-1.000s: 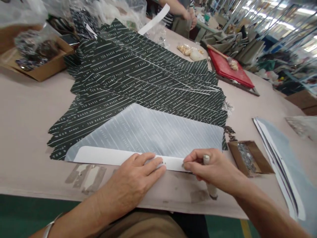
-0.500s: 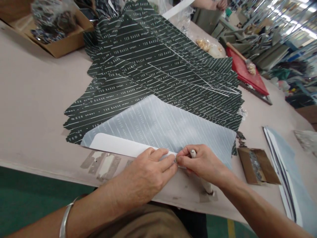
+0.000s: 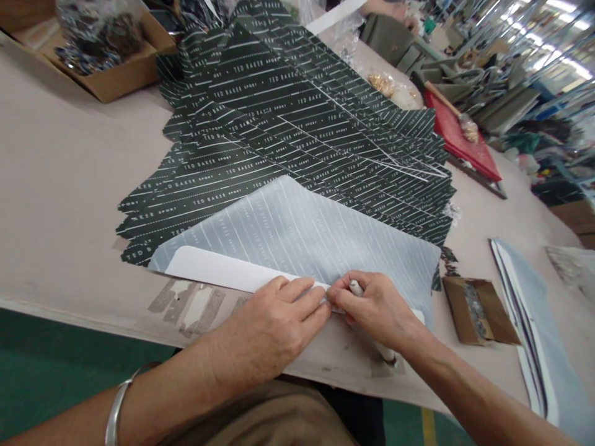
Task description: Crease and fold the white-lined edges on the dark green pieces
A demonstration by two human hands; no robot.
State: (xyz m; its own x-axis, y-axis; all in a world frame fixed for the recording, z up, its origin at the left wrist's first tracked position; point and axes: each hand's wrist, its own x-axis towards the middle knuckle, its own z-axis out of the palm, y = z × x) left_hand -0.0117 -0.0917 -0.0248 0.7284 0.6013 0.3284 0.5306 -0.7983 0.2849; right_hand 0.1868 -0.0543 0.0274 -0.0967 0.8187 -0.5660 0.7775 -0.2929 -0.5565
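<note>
A grey-backed sheet point(image 3: 302, 217) with faint diagonal stripes lies face down at the front of the table. Along its near edge runs a white strip point(image 3: 218, 266) with a rounded end. My left hand point(image 3: 279, 319) lies over the strip, fingers flat and close together, thumb hidden. My right hand point(image 3: 374, 303) is closed, its thumb and forefinger pinched at the strip's edge against my left fingertips. A white pen-like stick point(image 3: 356, 287) passes through the right hand's grip. Whatever sits between the pinching fingertips is too small to make out.
Dark printed sheets point(image 3: 242, 130) are fanned out behind. A cardboard box point(image 3: 125, 77) with plastic-wrapped pieces stands far left. On the right are a small brown box point(image 3: 481, 313), a stack of grey sheets point(image 3: 534, 334) and a red slab point(image 3: 469, 139). Another person's arm point(image 3: 385, 7) shows at the back.
The view has shifted slightly. My right hand has tilted a little with the stick, and a white strip end now shows beside its wrist. My left hand stays on the strip.
</note>
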